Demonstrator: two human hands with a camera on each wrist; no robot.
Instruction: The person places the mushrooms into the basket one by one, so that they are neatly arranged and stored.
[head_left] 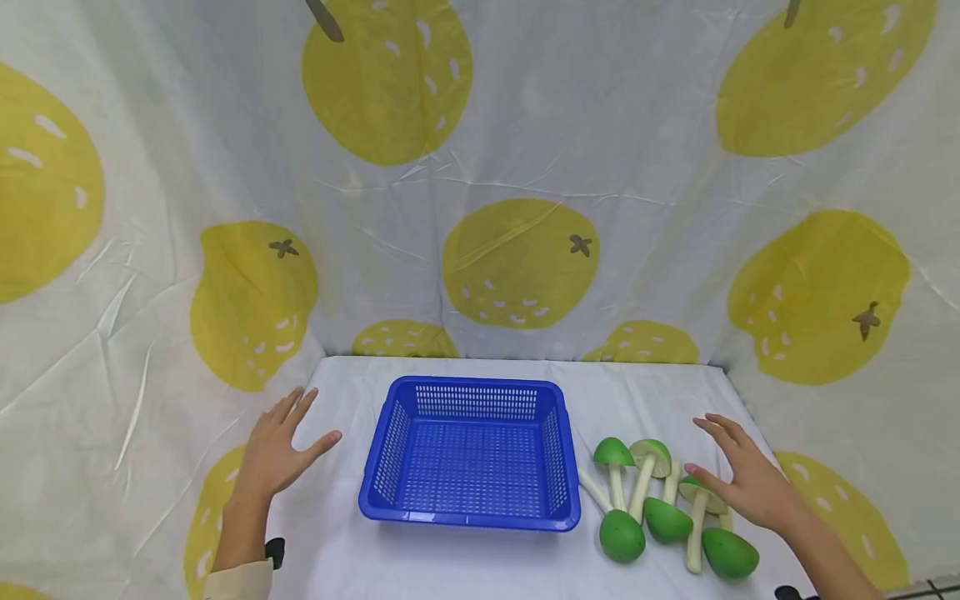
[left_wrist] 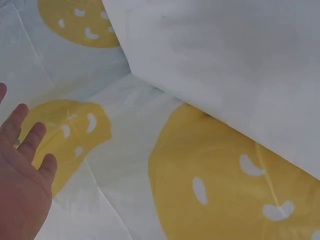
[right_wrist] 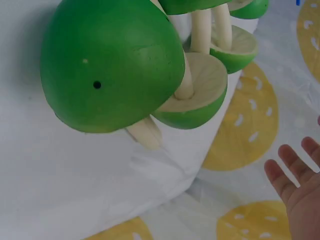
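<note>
Several toy mushrooms with green caps and cream stems lie in a cluster right of the basket; one mushroom [head_left: 622,536] is at the cluster's front left. In the right wrist view a large green mushroom cap [right_wrist: 112,65] fills the upper left. My right hand [head_left: 750,482] hovers at the cluster's right side, fingers spread and holding nothing, its thumb overlapping one cap in the head view. On the other side, my left hand [head_left: 276,450] is held left of the blue plastic basket [head_left: 471,521], fingers apart and nothing in them. The basket holds nothing.
A white cloth covers the table [head_left: 322,533]. Behind it and at both sides hangs a pale curtain [head_left: 525,108] printed with yellow fruit. The table's back edge meets this curtain.
</note>
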